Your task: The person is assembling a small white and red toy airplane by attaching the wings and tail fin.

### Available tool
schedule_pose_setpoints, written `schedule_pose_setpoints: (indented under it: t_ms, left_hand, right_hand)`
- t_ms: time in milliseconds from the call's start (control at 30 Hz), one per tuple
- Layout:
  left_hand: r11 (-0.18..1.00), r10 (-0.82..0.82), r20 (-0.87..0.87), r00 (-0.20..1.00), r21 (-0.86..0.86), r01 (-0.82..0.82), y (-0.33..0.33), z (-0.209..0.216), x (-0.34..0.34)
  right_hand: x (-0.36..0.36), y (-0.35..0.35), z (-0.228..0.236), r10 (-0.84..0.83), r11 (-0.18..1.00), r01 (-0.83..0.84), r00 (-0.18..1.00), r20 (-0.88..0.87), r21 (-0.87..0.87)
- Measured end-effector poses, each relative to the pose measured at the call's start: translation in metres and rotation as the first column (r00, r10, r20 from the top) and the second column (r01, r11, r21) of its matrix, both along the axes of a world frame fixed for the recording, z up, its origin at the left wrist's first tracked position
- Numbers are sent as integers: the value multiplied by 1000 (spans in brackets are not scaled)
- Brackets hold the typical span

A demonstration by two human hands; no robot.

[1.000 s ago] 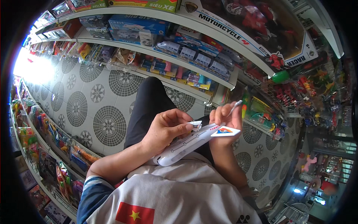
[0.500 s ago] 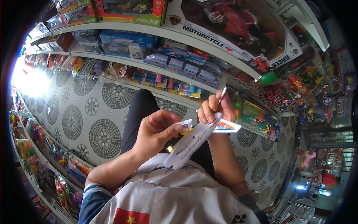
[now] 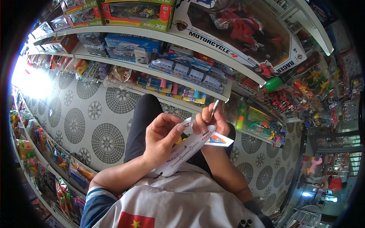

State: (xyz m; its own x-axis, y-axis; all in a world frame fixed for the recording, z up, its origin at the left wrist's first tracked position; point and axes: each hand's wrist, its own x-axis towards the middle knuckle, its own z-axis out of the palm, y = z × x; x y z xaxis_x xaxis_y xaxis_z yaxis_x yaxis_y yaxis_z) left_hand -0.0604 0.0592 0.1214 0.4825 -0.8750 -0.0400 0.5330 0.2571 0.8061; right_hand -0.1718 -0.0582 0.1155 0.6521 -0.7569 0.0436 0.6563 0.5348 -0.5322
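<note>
At frame centre, just above the person's white shirt (image 3: pixel 182 201), a white toy aeroplane (image 3: pixel 186 150) is held across the body, nose low-left, tail fin w/ red-orange marking up-right. Change vs. 1 s ago: the plane sat lower and flatter, w/ the right hand out at the tail end; half a sec. ago it had tilted up; now both hands are bunched close over the mid-fuselage. Judged: work has gone from simply holding the toy to fine handling at one spot on its upper side; exact spot hidden by fingers. Left hand (image 3: pixel 161 138): fingers curled, thumb across the top, wrapped round the fuselage from the left, firm grasp, not spread. Right hand (image 3: pixel 209 123): closed, fingertips pinching a thin silver tool (image 3: pixel 215 108), pen- or screwdriver-like, its end sticking up past the knuckles; heel of the hand rests against the plane near the tail. Business end of tool not visible, so contact w/ plane cannot be confirmed. Far side: white shelves (image 3: pixel 159 72) stacked w/ boxed toy vehicles and blister packs. Left and near: patterned grey floor tiles (image 3: pixel 91 121). Black trouser leg (image 3: pixel 144 117) below the hands.
</note>
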Motion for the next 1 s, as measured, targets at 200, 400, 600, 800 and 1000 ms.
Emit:
schedule_pose_setpoints:
  t_ms: [200, 400, 600, 800, 1000]
  left_hand:
    - [994, -97, -144, 985, -55, 89, -24, -9, 0]
    - [966, -257, -441, 860, -144, 214, -20, -7, -15]
    - [955, -288, -406, 867, -59, 290, 1, -22, -13]
    - [949, -297, -373, 879, -10, 316, 4, -26, -16]
    - [957, -272, -274, 923, 25, 289, 4, -23, -16]
  right_hand:
    - [15, -41, 20, 173, 975, -161, 982, 70, -152]
    - [15, -61, 23, 384, 923, -383, 923, 3, -41]
    - [8, -32, -3, 279, 960, -267, 944, -178, 89]
    - [0, -25, -10, 154, 988, -152, 970, -186, 27]
    - [-9, -16, -5, 38, 996, -65, 923, -383, -58]
